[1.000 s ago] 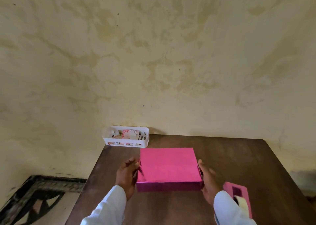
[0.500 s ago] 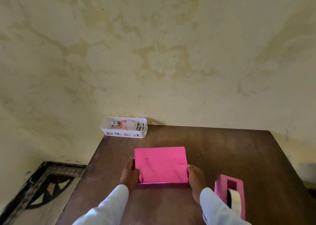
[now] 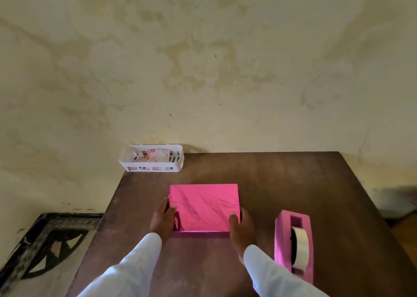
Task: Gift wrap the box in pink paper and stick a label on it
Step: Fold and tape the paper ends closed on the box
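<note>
Near the middle of the dark brown wooden tabletop (image 3: 282, 183), toward its near edge, the flat rectangular box in shiny pink paper (image 3: 204, 207) lies flat. Our left hand (image 3: 161, 220) clasps its left side, thumb over the top, and our right hand (image 3: 241, 229) clasps the near right corner likewise. The wrapping looks complete, so we judge the label comes next. That means freeing one hand to fetch it, perhaps from the white slotted plastic basket (image 3: 151, 159) at the far left corner. The paper is glossy and creased, and the top face is bare.

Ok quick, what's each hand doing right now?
Left hand: holds the pink wrapped box by its left edge, thumb on top.
Right hand: holds the same box by its right edge, thumb on top.
</note>
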`<state>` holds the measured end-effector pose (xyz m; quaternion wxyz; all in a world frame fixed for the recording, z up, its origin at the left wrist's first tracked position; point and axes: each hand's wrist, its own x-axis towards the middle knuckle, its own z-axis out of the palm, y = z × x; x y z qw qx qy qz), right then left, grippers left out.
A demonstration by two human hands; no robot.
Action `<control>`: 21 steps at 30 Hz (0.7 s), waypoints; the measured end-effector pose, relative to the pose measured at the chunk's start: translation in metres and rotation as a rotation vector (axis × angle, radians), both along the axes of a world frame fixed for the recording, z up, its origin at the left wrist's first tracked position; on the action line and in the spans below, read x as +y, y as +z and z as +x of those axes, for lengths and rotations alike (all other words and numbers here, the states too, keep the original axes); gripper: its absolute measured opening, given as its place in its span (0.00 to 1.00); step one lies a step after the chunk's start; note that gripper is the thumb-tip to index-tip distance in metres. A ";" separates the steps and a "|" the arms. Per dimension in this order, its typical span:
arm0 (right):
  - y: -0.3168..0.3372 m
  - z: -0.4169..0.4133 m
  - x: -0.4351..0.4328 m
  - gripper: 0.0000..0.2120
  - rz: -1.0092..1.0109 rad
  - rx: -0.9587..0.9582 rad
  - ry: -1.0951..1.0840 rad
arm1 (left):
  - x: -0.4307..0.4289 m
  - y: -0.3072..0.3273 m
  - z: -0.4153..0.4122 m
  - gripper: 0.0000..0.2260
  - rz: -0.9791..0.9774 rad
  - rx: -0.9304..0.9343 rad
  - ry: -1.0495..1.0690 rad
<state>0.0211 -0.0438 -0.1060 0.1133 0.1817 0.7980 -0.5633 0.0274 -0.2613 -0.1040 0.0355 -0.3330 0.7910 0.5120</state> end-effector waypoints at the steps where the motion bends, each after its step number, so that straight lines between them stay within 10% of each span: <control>1: 0.000 0.001 -0.001 0.17 0.017 0.004 -0.014 | 0.000 -0.001 0.000 0.21 -0.029 0.001 -0.006; 21: 0.003 0.041 -0.008 0.19 0.383 -0.053 -0.107 | -0.014 -0.023 0.034 0.29 -0.065 0.028 -0.368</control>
